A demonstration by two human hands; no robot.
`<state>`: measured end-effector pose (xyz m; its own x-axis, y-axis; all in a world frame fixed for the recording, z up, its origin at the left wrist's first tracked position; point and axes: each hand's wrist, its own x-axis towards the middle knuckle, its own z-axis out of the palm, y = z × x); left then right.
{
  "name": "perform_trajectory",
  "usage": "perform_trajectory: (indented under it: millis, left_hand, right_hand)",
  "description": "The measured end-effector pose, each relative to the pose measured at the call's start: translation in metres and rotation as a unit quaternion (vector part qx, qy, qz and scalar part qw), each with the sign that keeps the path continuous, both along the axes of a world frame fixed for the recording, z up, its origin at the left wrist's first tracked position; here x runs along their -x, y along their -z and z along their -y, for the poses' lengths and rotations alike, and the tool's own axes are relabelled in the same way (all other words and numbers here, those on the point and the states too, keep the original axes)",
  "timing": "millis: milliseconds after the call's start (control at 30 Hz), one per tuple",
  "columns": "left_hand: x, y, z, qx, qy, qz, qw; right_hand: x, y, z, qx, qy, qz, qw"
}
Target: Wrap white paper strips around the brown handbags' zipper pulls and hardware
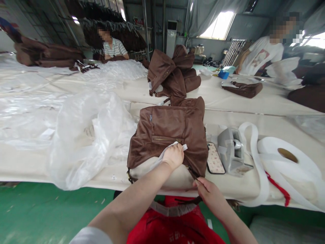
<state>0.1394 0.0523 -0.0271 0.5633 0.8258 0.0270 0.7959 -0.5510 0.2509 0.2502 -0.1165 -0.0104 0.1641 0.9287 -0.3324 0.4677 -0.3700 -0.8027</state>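
Note:
A brown bag [170, 123] with a zipped front pocket lies on the table in front of me. Its lower part shows a pale, off-white area. My left hand [174, 156] is closed on a whitish, cloth-like piece over the bag, just below the pocket zipper [166, 139]. A small white tip [185, 147] pokes out beyond its fingers. At the bag's lower right corner, my right hand [205, 190] pinches a dark brown strap [193, 174]; the strap's loose end hangs below the table edge.
Right of the bag lie a phone [215, 158], a grey tape dispenser [232, 152] and a roll of white tape [286, 159]. Clear plastic bags [83, 135] spread to the left. More brown bags [175, 73] are piled behind. Two people [114, 47] are across the table.

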Motion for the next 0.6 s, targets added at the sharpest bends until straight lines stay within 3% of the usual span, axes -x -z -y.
perform_trajectory:
  millis: [100, 267, 400, 600]
  left_hand:
    - [0.002, -0.002, 0.006, -0.008, -0.004, 0.005, 1.0]
    - [0.01, 0.0, 0.011, -0.015, 0.026, 0.007, 1.0]
    - [0.019, -0.001, 0.003, 0.018, 0.049, 0.018, 0.998]
    - [0.019, -0.015, -0.004, 0.101, 0.061, -0.006, 0.993]
  right_hand:
    - [0.009, 0.006, 0.002, 0.032, -0.054, 0.089, 0.994]
    - [0.019, 0.019, 0.01, 0.033, -0.078, 0.316, 0.945]
    - [0.02, 0.018, 0.014, 0.004, -0.063, 0.309, 0.949]
    - [0.033, 0.014, 0.01, -0.004, -0.09, 0.3, 0.95]
